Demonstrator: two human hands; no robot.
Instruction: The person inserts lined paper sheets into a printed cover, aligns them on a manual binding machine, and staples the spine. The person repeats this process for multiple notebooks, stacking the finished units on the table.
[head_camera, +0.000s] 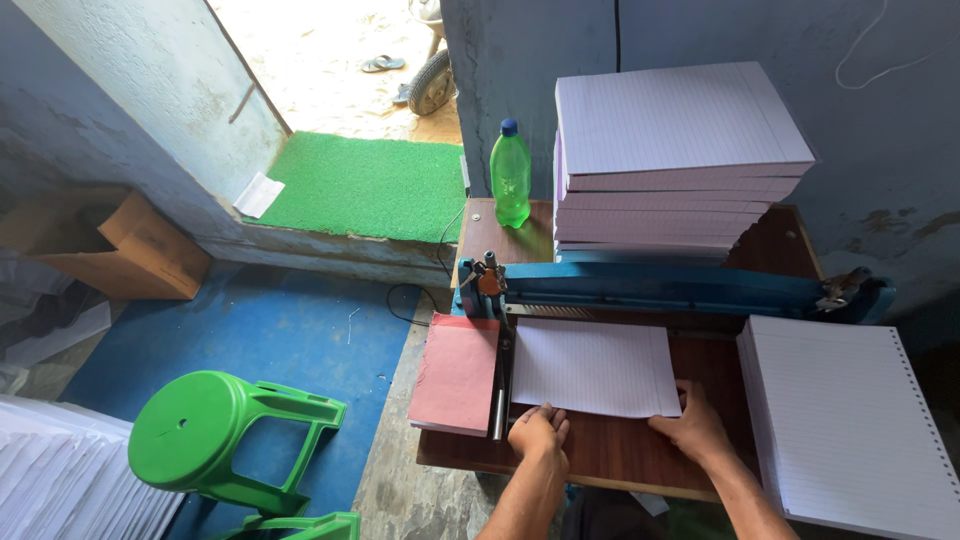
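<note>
Head view — left hand and right hand lie flat, fingers spread, gripping nothing, pressing the near edge of the lined sheets under the blue punching machine. Step looks like squaring the sheets; next calls for even seating against it. Behind the machine: paper stack, green bottle. Punch teeth hidden.

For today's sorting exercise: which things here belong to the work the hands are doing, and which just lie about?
In use: left hand, right hand, lined sheets, blue punching machine.

Lying about: green bottle, green stool, cardboard box.
</note>
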